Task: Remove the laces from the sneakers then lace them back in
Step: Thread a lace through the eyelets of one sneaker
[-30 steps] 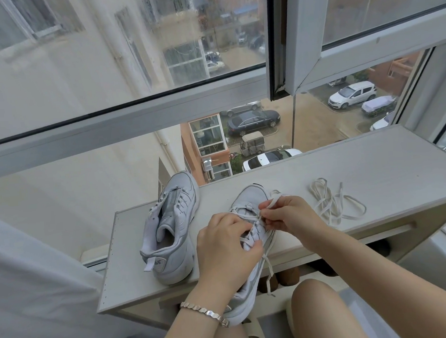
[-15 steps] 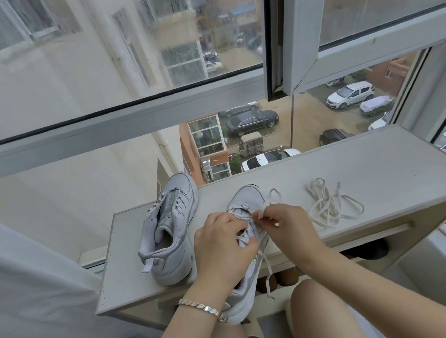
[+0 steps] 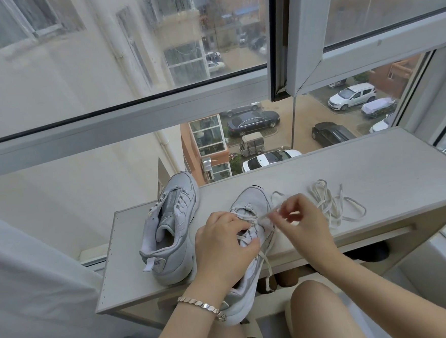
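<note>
Two white sneakers lie on a pale shelf top. The left sneaker has no lace and points away from me. The right sneaker is partly laced and its heel hangs over the front edge. My left hand grips its upper over the tongue and hides the middle eyelets. My right hand pinches the white lace just right of the eyelets and holds it taut. A loose lace end dangles down the shoe's side. A second white lace lies in a loose pile to the right.
The shelf stands against a tall window with an open sash at upper right. Dark shoes sit on a lower shelf. My bare knees are below the front edge, and a white cloth fills the lower left.
My right hand has drawn back to the right and slightly down, pulling the lace through. My left hand has kept its hold on the sneaker.
</note>
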### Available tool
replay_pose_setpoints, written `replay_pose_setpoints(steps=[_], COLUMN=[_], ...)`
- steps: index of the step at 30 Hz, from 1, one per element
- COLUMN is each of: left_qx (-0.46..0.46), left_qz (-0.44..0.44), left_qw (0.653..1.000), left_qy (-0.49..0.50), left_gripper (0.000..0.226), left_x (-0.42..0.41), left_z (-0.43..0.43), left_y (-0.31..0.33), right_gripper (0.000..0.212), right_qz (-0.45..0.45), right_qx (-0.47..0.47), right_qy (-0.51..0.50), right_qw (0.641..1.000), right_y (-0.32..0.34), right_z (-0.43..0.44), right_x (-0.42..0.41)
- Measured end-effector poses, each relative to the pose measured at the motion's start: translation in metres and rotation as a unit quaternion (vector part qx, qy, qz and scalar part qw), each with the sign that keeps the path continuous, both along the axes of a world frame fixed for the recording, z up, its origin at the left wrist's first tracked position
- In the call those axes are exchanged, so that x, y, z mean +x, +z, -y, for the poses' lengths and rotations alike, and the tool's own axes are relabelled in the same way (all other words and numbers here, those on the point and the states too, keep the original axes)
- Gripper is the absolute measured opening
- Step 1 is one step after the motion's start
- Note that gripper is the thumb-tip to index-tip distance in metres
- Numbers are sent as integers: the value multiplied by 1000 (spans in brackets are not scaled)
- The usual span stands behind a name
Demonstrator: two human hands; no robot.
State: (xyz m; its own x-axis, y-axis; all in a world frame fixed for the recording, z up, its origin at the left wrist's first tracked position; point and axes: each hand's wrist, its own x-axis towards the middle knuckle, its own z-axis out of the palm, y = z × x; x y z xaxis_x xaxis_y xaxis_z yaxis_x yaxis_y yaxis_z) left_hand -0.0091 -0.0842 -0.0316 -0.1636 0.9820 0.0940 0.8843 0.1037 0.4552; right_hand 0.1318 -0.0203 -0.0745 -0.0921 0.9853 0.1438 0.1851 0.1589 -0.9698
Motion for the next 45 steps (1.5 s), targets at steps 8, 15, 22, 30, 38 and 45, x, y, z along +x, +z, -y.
replay_pose_setpoints(steps=[8, 15, 22, 30, 38, 45], left_qx=[3, 5, 6, 26, 20, 12], left_qz=[5, 5, 27, 21, -16, -4], left_qw=[1000, 1000, 999, 989, 982, 985], left_qy=[16, 16, 46, 143, 188, 172], left_gripper=[24, 21, 14, 16, 23, 20], left_x=[1, 3, 2, -6, -4, -2], left_z=[0, 1, -4, -19, -27, -26], left_y=[1, 2, 2, -2, -6, -3], right_gripper=[24, 16, 20, 13, 22, 25], right_qz=[327, 243, 192, -145, 83, 379], right_qx=[220, 245, 326, 111, 65, 51], right_qy=[332, 305, 194, 194, 116, 236], right_qw=[857, 888, 905, 964, 988, 894], right_y=[14, 5, -10, 79, 114, 50], right_z=[-26, -36, -16, 19, -19, -23], right_x=[-6, -1, -11, 13, 72, 1])
